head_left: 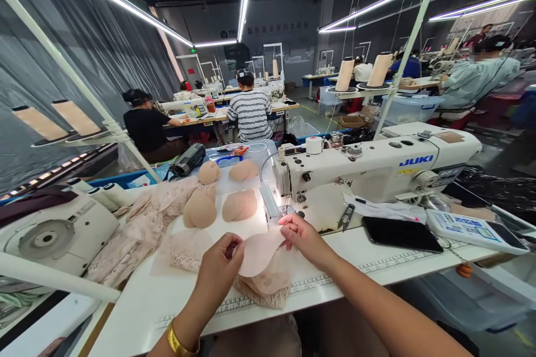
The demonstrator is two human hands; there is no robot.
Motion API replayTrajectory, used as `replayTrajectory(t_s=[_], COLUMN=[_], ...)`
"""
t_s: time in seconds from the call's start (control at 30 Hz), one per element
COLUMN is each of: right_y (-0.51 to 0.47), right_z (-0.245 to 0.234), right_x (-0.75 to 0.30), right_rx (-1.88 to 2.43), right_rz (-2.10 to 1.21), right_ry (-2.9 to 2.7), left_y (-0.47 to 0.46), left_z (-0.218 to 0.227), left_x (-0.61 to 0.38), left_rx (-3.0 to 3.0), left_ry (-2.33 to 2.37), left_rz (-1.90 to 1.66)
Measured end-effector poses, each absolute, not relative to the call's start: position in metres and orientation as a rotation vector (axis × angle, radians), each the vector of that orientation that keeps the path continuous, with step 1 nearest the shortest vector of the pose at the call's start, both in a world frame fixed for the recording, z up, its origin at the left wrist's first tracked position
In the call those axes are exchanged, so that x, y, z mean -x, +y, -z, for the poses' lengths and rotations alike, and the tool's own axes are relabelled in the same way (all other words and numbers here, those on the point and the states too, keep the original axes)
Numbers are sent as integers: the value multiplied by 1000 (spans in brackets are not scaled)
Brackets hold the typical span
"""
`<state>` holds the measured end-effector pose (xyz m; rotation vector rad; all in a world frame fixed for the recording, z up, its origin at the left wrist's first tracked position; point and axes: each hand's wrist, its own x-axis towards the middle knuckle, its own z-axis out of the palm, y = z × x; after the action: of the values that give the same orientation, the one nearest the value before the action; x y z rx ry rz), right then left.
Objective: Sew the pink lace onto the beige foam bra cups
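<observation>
A pale pink, teardrop-shaped bra pad (260,254) is stretched between my two hands in front of the sewing machine. My left hand (221,265) pinches its left edge between thumb and fingers. At its narrow right end, close to the needle area, my right hand (302,239) grips it with the fingertips. Beneath it lies beige lace fabric (268,287) with a fringed edge, partly hidden by the pad. Behind my hands are stacks of beige pads, among them one pile (239,205) and another pile (200,209). The white sewing machine (368,159) has its lamp lit.
To the right lie thread snips (346,216), a black phone (401,233) and a white boxed device (473,230). Lace fabric (138,228) is heaped at the left. A printed ruler (310,285) runs along the table's front edge. Several people sit at machines beyond.
</observation>
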<state>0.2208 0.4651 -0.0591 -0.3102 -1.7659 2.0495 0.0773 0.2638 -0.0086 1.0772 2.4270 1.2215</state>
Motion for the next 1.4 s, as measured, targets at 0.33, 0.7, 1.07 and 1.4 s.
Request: replayTrajectory(t_s=[0.33, 0.7, 1.07, 1.4], right_y=[444, 440, 517, 529], right_z=[13, 25, 66, 70], right_x=[-248, -223, -211, -227], right_rx=[6, -98, -429, -207], right_rz=[-1562, -636, 96, -168], right_ry=[-2268, -2094, -2689, -2711], left_y=[281, 261, 326, 345], left_z=[-43, -34, 28, 54], left_x=[-76, -40, -67, -60], left_rx=[-1785, -2402, -2784, -2670], left_ry=[2005, 2481, 2035, 2239], left_rz=[-684, -841, -223, -479])
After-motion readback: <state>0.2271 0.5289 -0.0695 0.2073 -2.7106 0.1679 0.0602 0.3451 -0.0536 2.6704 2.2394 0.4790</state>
